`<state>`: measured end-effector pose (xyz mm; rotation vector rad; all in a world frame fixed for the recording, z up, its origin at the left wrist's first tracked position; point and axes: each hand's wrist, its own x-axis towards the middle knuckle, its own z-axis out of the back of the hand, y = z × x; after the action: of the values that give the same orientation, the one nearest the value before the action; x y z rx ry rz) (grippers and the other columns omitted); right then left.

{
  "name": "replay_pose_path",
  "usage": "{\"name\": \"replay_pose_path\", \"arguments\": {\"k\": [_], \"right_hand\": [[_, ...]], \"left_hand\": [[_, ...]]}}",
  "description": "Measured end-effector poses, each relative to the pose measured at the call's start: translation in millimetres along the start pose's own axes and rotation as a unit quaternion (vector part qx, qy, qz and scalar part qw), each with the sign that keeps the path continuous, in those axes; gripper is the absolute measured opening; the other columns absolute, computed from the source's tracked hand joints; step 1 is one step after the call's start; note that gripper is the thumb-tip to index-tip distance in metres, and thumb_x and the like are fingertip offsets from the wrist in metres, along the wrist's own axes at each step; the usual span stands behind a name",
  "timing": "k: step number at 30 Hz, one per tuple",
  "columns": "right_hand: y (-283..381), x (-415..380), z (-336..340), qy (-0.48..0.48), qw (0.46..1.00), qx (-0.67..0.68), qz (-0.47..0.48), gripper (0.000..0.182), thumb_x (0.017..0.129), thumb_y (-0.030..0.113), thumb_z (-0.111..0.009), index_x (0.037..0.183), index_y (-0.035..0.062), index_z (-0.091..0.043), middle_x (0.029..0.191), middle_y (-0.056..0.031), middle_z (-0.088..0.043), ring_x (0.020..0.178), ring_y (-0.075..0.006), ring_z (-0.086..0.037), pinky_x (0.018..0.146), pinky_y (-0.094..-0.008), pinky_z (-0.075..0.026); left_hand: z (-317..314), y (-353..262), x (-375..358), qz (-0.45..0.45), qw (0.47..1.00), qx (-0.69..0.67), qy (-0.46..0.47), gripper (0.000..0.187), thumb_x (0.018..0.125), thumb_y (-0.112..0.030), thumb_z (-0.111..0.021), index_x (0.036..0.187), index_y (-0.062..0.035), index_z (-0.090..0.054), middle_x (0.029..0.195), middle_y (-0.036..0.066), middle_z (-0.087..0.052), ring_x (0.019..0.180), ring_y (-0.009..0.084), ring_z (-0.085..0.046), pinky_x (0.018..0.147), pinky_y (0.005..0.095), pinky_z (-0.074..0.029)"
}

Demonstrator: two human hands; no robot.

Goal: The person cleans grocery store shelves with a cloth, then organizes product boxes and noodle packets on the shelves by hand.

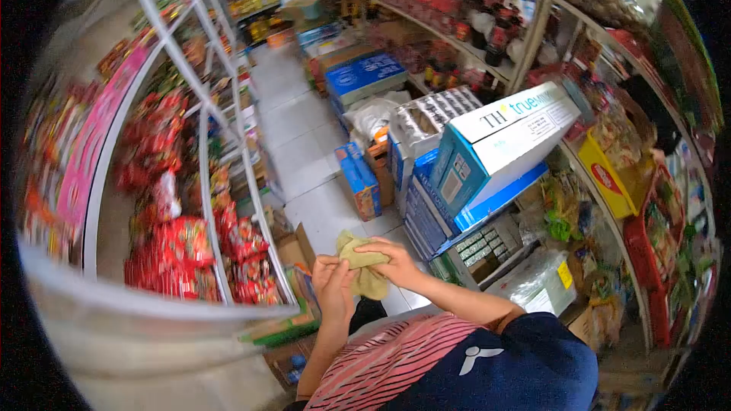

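A crumpled yellow-green cloth hangs between my two hands, in front of my body. My left hand pinches its left edge, fingers bent together. On the other side, my right hand has its fingers closed on the upper right part of the cloth. The hands are close together, and the lower part of the cloth drops below them over the tiled floor.
Stacked cartons, with a white and teal box on top, stand on the right. A small blue box is on the floor ahead. Metal racks with red packets are at the left; shelves of goods line the back right.
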<state>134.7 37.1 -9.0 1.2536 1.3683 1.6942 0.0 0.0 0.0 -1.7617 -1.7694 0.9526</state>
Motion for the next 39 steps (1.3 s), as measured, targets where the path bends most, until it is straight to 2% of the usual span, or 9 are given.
{"name": "replay_pose_path", "arguments": {"k": [5,9,11,17,21,25,30,35,39], "right_hand": [[37.6,103.1,70.8,-0.27,0.928,-0.163,0.199,0.026,0.062,-0.008,-0.052,0.083,0.0033,-0.063,0.095,-0.0138,-0.057,0.093,-0.0279,-0.053,0.083,-0.0336,-0.04],[96.7,101.9,145.0,-0.423,0.8,-0.404,0.134,0.032,0.059,-0.002,-0.048,0.087,0.0045,-0.062,0.102,-0.0166,-0.054,0.099,-0.0334,-0.05,0.088,-0.036,-0.038],[104.6,92.8,163.5,-0.396,0.735,-0.55,0.016,0.028,0.063,0.002,-0.053,0.088,0.0064,-0.062,0.107,-0.0151,-0.052,0.101,-0.033,-0.048,0.089,-0.0368,-0.037],[81.6,79.4,196.3,-0.329,0.755,-0.548,-0.145,0.024,0.074,0.01,-0.058,0.097,0.0047,-0.06,0.116,-0.0142,-0.05,0.111,-0.0312,-0.043,0.093,-0.0371,-0.034],[75.8,91.6,271.2,-0.374,0.658,-0.629,-0.179,0.028,0.073,0.009,-0.057,0.101,0.0058,-0.059,0.114,-0.0147,-0.052,0.108,-0.0332,-0.043,0.094,-0.0396,-0.03],[60.8,92.7,374.4,-0.408,0.645,-0.612,-0.206,0.046,0.075,0.007,-0.052,0.12,0.0059,-0.045,0.115,-0.0178,-0.049,0.102,-0.0329,-0.048,0.092,-0.0403,-0.033],[56.2,93.6,480.7,-0.42,0.582,-0.592,-0.368,0.052,0.083,0.037,-0.045,0.129,0.0168,-0.036,0.128,-0.0147,-0.04,0.118,-0.0327,-0.035,0.099,-0.0405,-0.026],[45.6,103.4,499.7,-0.405,0.551,-0.637,-0.356,0.059,0.082,0.052,-0.041,0.128,0.0146,-0.039,0.125,-0.0162,-0.044,0.115,-0.0316,-0.041,0.097,-0.0379,-0.031],[41.9,131.6,405.1,-0.468,0.605,-0.587,-0.264,0.04,0.081,0.026,-0.049,0.115,0.0055,-0.051,0.105,-0.0197,-0.056,0.096,-0.0343,-0.052,0.084,-0.0402,-0.039]], "left_hand": [[-26.5,-25.1,121.2,-0.159,0.966,0.166,0.118,0.014,0.08,-0.008,-0.049,0.092,-0.0018,-0.046,0.103,0.017,-0.053,0.097,0.0228,-0.052,0.08,0.0361,-0.044],[-75.1,-17.0,196.7,-0.081,0.926,0.193,0.313,0.015,0.077,-0.005,-0.051,0.091,0.0004,-0.051,0.104,0.016,-0.055,0.097,0.022,-0.053,0.084,0.0322,-0.04],[-109.0,-3.6,229.9,-0.165,0.842,0.278,0.432,0.015,0.075,-0.007,-0.054,0.088,-0.0005,-0.057,0.102,0.013,-0.058,0.096,0.0241,-0.054,0.084,0.0346,-0.039],[-201.2,43.2,290.0,-0.399,0.552,0.386,0.622,0.028,0.076,-0.018,-0.056,0.101,-0.0044,-0.057,0.11,0.013,-0.054,0.108,0.0296,-0.047,0.093,0.0403,-0.034],[-187.4,95.7,318.3,-0.359,0.592,0.258,0.674,0.029,0.079,-0.024,-0.055,0.103,-0.0074,-0.057,0.112,0.012,-0.054,0.113,0.0325,-0.043,0.094,0.0449,-0.032],[-185.2,105.1,326.8,-0.33,0.58,0.217,0.713,0.031,0.077,-0.025,-0.058,0.104,-0.0099,-0.056,0.113,0.01,-0.053,0.111,0.0299,-0.044,0.093,0.0476,-0.032],[-190.2,111.3,335.7,-0.356,0.564,0.166,0.727,0.032,0.073,-0.025,-0.061,0.102,-0.0126,-0.057,0.116,0.006,-0.051,0.111,0.0259,-0.043,0.093,0.0466,-0.031],[-190.6,121.9,337.2,-0.369,0.573,0.105,0.724,0.034,0.071,-0.022,-0.062,0.104,-0.0145,-0.057,0.116,0.004,-0.05,0.111,0.0247,-0.042,0.093,0.0461,-0.03],[-188.3,129.8,337.7,-0.351,0.569,0.096,0.737,0.028,0.07,-0.023,-0.062,0.098,-0.0185,-0.058,0.114,0.004,-0.049,0.108,0.0256,-0.043,0.09,0.0457,-0.03]]}}
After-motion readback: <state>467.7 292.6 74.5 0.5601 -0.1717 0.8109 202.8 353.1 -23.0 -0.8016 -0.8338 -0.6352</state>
